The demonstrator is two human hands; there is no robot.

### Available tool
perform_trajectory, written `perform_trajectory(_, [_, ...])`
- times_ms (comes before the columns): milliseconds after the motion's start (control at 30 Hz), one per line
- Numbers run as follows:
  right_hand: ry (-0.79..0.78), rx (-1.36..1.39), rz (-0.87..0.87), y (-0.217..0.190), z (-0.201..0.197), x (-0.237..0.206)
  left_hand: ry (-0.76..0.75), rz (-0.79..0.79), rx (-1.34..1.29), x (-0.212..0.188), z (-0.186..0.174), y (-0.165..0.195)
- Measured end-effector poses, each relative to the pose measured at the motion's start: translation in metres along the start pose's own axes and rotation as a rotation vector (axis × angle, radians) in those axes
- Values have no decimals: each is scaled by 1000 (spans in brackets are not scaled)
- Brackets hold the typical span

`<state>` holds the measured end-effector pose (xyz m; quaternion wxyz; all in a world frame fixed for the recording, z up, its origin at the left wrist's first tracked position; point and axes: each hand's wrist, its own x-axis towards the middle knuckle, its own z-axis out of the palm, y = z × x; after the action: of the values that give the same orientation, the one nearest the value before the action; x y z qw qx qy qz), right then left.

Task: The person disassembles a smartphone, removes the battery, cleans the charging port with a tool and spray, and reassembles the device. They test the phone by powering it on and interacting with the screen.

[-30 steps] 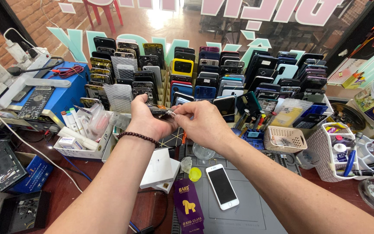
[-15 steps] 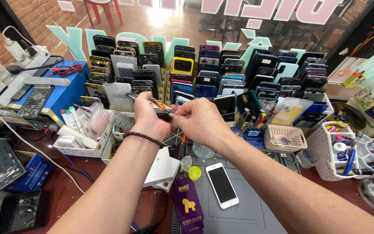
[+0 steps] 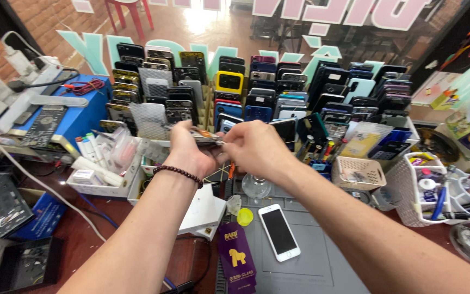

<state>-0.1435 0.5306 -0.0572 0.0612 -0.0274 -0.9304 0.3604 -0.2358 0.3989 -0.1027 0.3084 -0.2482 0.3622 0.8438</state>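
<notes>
Holding a thin flat phone part (image 3: 205, 135) between both hands, I have it raised above the middle of the counter (image 3: 110, 239), in front of the rack of phones (image 3: 257, 87) that runs along the far edge. My left hand (image 3: 189, 149), with a dark bead bracelet (image 3: 178, 173) on the wrist, is closed around the part's left end; my right hand (image 3: 254, 147) pinches its right end between thumb and fingertips, so both hands are clamped on the same piece and almost touch each other. The part lies roughly level, tilted slightly, and I cannot tell exactly what kind of component it is. Below my hands, on the grey work mat (image 3: 322, 261) near the front edge of the counter, a white smartphone (image 3: 279, 231) lies face up with a dark screen. Just left of it sit a small yellow cap (image 3: 245, 216) and a purple packet (image 3: 236, 256), and a white box (image 3: 205, 209) rests under my left forearm. A clear glass dish (image 3: 257, 186) stands just beyond the phone. Toward the left edge there is a white tray of small tubes (image 3: 101, 163) and a blue machine (image 3: 66, 117); toward the right edge, two white baskets (image 3: 360, 173) hold tools and pens.
</notes>
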Motion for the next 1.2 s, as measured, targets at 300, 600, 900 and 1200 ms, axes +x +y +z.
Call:
perform_trajectory(300, [-103, 68, 110, -1, -16, -3, -41, -41, 15, 14, -7, 4])
perform_trajectory(600, [-140, 332, 184, -6, -25, -7, -68, 0, -26, 17, -7, 7])
perform_trajectory(900, [-133, 299, 198, -7, -21, -8, -62, -24, -54, 14, -7, 5])
perform_trajectory(1200, [-149, 313, 183, -9, -20, -8, -82, -42, -45, 15, -7, 7])
